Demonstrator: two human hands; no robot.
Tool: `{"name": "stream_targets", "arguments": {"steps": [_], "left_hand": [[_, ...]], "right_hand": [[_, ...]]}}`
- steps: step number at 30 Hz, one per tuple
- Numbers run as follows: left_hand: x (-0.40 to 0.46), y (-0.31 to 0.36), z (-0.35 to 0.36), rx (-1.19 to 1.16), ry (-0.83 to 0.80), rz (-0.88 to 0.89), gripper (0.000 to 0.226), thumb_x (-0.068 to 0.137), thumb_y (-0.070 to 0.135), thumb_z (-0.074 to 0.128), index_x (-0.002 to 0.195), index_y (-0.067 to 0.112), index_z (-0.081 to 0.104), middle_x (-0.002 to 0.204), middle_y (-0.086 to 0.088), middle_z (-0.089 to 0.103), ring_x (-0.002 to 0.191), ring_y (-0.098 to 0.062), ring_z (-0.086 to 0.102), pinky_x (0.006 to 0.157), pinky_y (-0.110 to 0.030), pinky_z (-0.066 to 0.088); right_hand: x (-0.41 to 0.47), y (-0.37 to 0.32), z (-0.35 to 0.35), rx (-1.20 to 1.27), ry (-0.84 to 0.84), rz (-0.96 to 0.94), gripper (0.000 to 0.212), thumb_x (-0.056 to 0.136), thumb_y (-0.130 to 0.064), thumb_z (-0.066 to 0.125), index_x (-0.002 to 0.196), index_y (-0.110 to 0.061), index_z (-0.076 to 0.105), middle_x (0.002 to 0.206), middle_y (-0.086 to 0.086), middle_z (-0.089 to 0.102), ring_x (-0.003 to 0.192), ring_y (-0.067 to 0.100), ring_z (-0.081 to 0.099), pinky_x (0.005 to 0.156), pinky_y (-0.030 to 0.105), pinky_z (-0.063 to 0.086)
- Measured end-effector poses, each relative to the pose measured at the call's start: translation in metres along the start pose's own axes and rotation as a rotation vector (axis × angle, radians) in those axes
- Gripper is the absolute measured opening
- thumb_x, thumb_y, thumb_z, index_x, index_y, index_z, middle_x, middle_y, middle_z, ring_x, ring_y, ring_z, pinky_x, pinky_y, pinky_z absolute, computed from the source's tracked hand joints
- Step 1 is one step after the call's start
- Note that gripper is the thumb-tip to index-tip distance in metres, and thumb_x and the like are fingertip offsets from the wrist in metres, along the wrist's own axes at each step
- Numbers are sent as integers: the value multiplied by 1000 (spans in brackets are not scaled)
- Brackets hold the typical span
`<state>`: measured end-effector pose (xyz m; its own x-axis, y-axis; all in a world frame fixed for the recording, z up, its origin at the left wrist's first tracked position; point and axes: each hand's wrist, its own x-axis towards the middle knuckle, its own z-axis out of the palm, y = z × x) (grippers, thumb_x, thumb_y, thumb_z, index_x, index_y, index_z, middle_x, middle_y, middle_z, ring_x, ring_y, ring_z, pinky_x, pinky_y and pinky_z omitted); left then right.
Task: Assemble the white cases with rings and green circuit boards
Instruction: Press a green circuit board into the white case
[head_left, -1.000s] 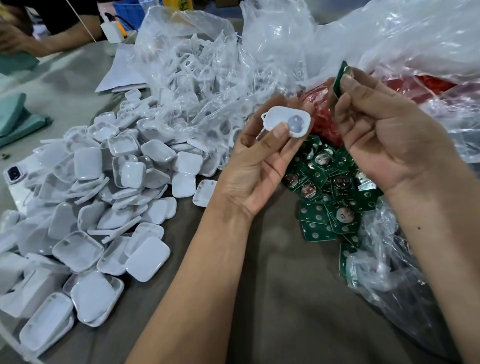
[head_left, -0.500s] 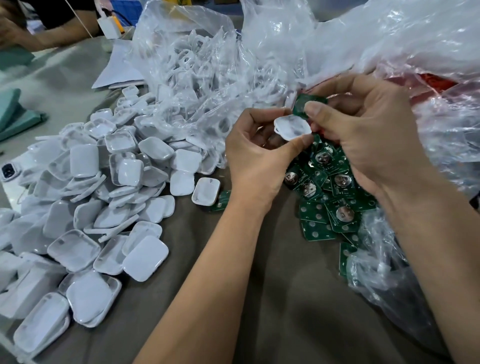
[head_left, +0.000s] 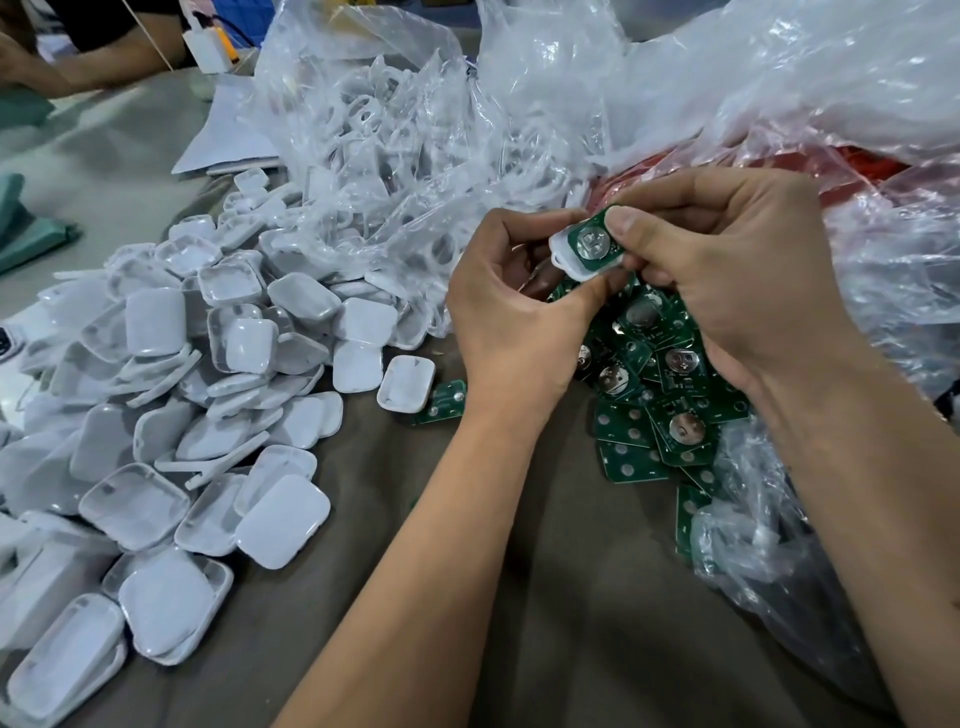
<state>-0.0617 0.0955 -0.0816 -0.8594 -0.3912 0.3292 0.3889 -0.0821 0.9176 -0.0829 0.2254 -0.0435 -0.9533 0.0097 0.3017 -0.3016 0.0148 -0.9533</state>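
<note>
My left hand (head_left: 511, 322) grips a small white case (head_left: 566, 260) from below, thumb against its near edge. A green circuit board (head_left: 592, 240) with a round silver battery holder lies in the case's open face. My right hand (head_left: 727, 275) pinches the board's right edge, thumb on top. Both hands hover above a loose heap of green circuit boards (head_left: 660, 395) spilling from a clear bag. A big pile of white cases (head_left: 208, 374) covers the table's left side.
A clear bag of white rings (head_left: 395, 171) lies behind the pile. Crumpled clear and red plastic (head_left: 857, 171) fills the right side. One stray white case (head_left: 406, 383) and a board (head_left: 444, 401) lie left of my left wrist. Another person's arm (head_left: 78, 73) rests at the far left.
My hands came together from apart. The right hand brought the green board down from upright and laid it flat into the white case held by the left.
</note>
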Motion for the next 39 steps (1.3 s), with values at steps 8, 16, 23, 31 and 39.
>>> {"name": "stream_targets", "arguments": {"steps": [8,16,23,31,39], "left_hand": [[-2,0,1,-9,-17,5,44,64,-10,91,96,0,64,99,-12,75,92,-18,76,81,-32,61],[-2,1,1,4,-26,16,43,64,-10,91,95,3,64,99,-10,75,93,-18,76,81,-34,62],[-2,1,0,-8,-38,10,40,65,-10,88,96,1,65,98,-10,75,93,-21,76,82,-41,63],[-2,1,0,21,-28,-8,38,66,-7,88,96,5,67,98,-8,76,94,-22,76,83,-48,63],[-2,3,-1,3,-56,-34,39,66,-8,90,96,1,67,97,-10,77,92,-24,76,81,-40,63]], "right_hand": [[0,1,1,-51,35,-27,10,83,-7,85,90,-11,80,70,-5,77,54,2,67,51,14,49],[-1,0,1,-75,28,-32,9,83,-6,84,91,-9,80,73,-2,78,60,7,72,53,16,52],[0,-1,2,-185,-7,-97,12,80,-17,87,88,-15,78,79,0,79,69,17,77,60,27,60],[0,0,0,-264,0,-93,23,75,-26,93,87,-14,79,77,1,78,64,19,74,61,33,61],[0,0,-3,-206,-24,-37,24,74,-14,94,92,-11,77,79,7,75,59,16,70,61,33,60]]}}
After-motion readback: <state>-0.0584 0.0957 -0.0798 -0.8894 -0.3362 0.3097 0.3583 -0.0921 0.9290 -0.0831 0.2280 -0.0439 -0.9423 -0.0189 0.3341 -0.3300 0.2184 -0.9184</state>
